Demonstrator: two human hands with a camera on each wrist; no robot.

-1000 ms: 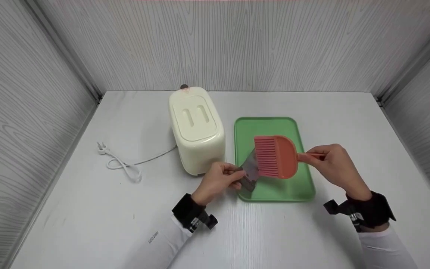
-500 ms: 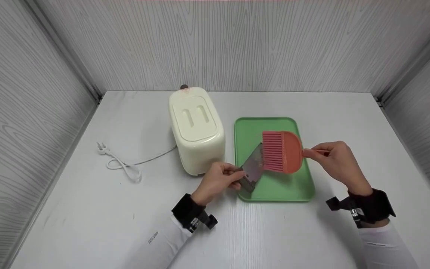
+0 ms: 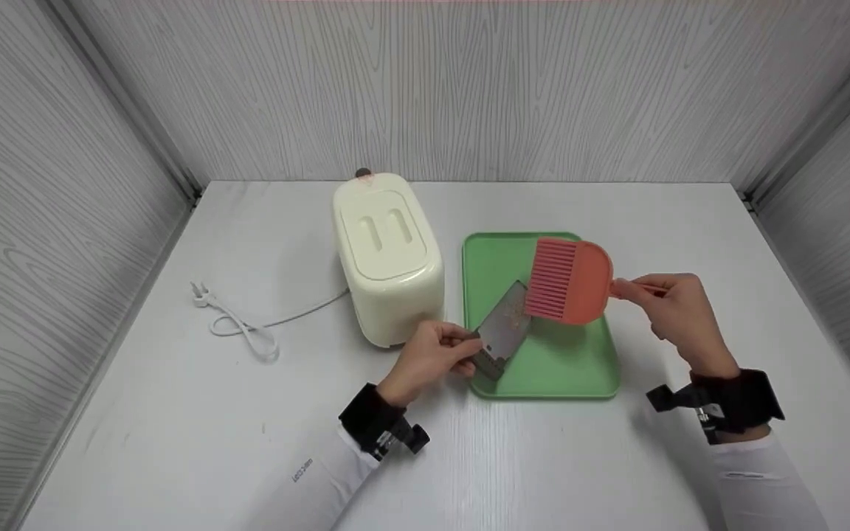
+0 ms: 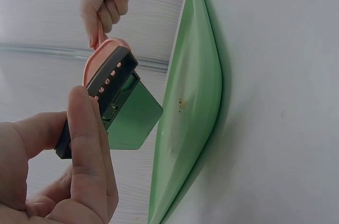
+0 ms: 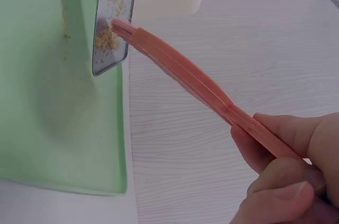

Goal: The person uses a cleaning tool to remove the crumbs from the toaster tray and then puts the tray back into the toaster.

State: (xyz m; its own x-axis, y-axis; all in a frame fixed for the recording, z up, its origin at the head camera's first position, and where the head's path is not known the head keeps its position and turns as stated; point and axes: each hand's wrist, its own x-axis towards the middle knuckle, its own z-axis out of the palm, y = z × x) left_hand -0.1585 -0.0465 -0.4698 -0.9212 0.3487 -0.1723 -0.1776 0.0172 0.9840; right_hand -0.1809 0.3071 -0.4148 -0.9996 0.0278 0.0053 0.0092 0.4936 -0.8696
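Observation:
My left hand point(image 3: 429, 359) pinches the dark end of a toaster's crumb tray point(image 3: 505, 332), held tilted over a green tray point(image 3: 558, 372). Pale brown crumbs point(image 5: 107, 39) lie on its metal surface in the right wrist view. An orange brush point(image 3: 589, 284) with pink bristles is gripped by its handle in my right hand point(image 3: 683, 313). Its bristle tips overlap the crumb tray's far right edge in the head view and lie right at the crumbs in the right wrist view. A few crumbs point(image 4: 181, 105) show on the green tray below.
Left of the green tray stands a cream toaster point(image 3: 395, 273) with a lidded top. Its white cord point(image 3: 307, 308) runs left across the white table to a plug point(image 3: 202, 296). Wood-patterned panels point(image 3: 469, 88) close off the back and both sides.
My right hand has moved the brush right and away toward the back, baring more of the crumb tray's surface. My left hand and the crumb tray have stayed almost still.

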